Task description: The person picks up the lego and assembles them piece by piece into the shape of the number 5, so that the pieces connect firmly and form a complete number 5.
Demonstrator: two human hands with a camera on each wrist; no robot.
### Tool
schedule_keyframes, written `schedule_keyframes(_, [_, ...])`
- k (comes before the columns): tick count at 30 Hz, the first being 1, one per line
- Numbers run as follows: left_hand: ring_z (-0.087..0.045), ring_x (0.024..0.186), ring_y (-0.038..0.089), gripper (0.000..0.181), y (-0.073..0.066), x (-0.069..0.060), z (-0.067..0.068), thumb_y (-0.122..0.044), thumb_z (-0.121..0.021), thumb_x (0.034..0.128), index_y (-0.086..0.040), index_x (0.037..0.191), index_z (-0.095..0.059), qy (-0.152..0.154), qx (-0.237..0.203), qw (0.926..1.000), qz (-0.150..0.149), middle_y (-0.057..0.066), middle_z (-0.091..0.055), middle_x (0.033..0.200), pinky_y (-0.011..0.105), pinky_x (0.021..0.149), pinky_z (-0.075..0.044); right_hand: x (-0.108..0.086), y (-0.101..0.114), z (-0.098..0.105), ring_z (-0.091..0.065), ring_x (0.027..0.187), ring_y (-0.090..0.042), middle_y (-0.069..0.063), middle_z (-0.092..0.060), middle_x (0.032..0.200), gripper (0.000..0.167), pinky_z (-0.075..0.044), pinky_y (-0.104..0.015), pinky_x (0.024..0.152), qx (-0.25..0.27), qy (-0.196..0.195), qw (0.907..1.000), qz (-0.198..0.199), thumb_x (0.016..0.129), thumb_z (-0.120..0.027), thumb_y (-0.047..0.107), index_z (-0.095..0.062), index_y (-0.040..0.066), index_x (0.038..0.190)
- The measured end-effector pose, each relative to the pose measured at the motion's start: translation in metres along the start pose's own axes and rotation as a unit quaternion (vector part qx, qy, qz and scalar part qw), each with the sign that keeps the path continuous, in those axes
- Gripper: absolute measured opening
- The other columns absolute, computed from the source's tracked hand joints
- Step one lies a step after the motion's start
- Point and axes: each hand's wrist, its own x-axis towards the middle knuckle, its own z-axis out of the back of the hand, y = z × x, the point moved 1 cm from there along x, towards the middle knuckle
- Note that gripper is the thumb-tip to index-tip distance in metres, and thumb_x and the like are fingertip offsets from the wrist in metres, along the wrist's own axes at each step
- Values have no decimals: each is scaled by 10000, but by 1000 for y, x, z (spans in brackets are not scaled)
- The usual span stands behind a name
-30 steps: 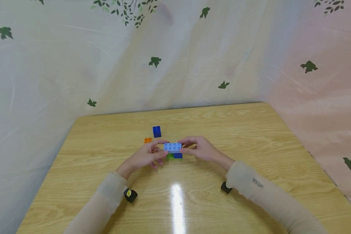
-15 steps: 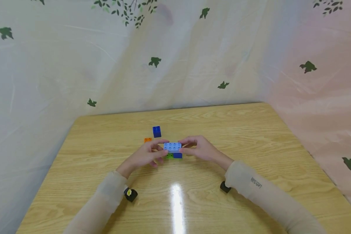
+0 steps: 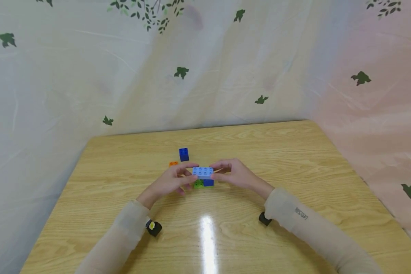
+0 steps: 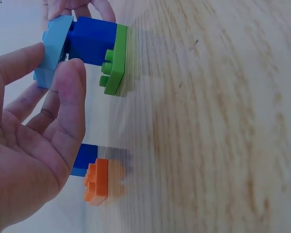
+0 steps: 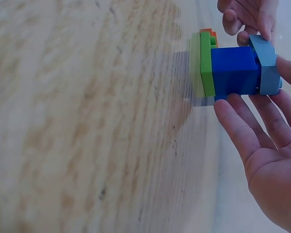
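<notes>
A light blue building brick (image 3: 203, 172) with two rows of studs lies across the top of a dark blue brick (image 5: 234, 71). That dark blue brick stands on one end of a flat green brick (image 4: 116, 63) on the table. My left hand (image 3: 168, 182) pinches the light blue brick's left end between thumb and fingers. At its right end, my right hand (image 3: 238, 175) pinches the same brick. Both wrist views show the light blue brick slightly tilted, with a narrow gap above the dark blue one. In the head view it hides much of the stack.
Behind my left hand lies an orange brick (image 3: 173, 163), partly covered by it. Another dark blue brick (image 3: 183, 154) stands farther back on the wooden table (image 3: 277, 152). A patterned cloth (image 3: 212, 76) hangs behind the table's far edge.
Both hands keep their grip on the light blue brick in almost the same place. Slightly more of the green brick shows below it.
</notes>
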Motion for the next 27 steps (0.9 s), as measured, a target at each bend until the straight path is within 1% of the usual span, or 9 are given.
schedule_keyframes(2, [-673,895,336,549,0,0,-1,-371,-684,985,-190,1474,-511,-19,2,10000,-19,172,-640,1122,412,681,-601,0,0,0,-679,1034,-203,-27,-718,1162,336,-570,-350,895,10,54,10000,-8,958,-738,253,-704,93,1251])
schedule_keyframes(5, [-673,890,344,502,0,-1,-1,-360,-690,982,-216,1437,-536,-27,16,10000,-54,172,-649,1113,413,677,-600,-1,1,1,-679,1036,-211,-20,-716,1163,340,-589,-353,841,61,152,9999,-55,960,-735,259,-699,104,1261])
schedule_keyframes(8, [-664,888,353,463,0,-3,-2,-338,-688,987,-208,1409,-549,-8,35,9999,-109,181,-652,1106,409,677,-599,0,2,2,-680,1043,-221,-22,-717,1162,354,-600,-355,798,76,247,9996,-59,959,-737,255,-691,104,1277])
schedule_keyframes(12, [-654,893,362,449,0,-4,-2,-324,-687,989,-197,1399,-551,6,56,9999,-138,192,-652,1107,404,680,-598,1,1,3,-681,1047,-209,-19,-724,1144,358,-596,-351,814,-17,297,9995,50,963,-732,233,-684,85,1285])
schedule_keyframes(16, [-655,889,362,454,0,-3,-2,-325,-693,985,-201,1399,-554,-16,51,9999,-139,187,-655,1104,398,672,-596,1,1,2,-686,1037,-170,6,-728,1133,334,-568,-349,898,-177,236,9994,171,963,-732,209,-692,74,1266])
schedule_keyframes(19, [-657,872,355,454,1,-3,-3,-315,-700,981,-193,1395,-560,-41,22,9999,-126,170,-653,1087,401,663,-597,0,1,0,-691,1035,-162,-1,-729,1139,330,-553,-350,934,-243,176,9993,225,958,-737,211,-697,67,1253])
schedule_keyframes(24, [-659,863,340,459,1,-2,-4,-323,-717,967,-213,1389,-572,-128,6,9999,-29,131,-646,1068,418,674,-601,-3,3,-2,-701,1033,-224,-71,-708,1203,360,-588,-344,851,-94,137,9997,170,960,-736,223,-687,53,1274])
schedule_keyframes(27, [-661,866,337,479,2,-2,-4,-336,-719,964,-201,1399,-569,-154,26,9999,-9,131,-646,1071,428,683,-603,-4,4,-2,-700,1030,-251,-95,-702,1209,374,-592,-334,826,-47,117,9998,155,961,-734,216,-678,51,1292])
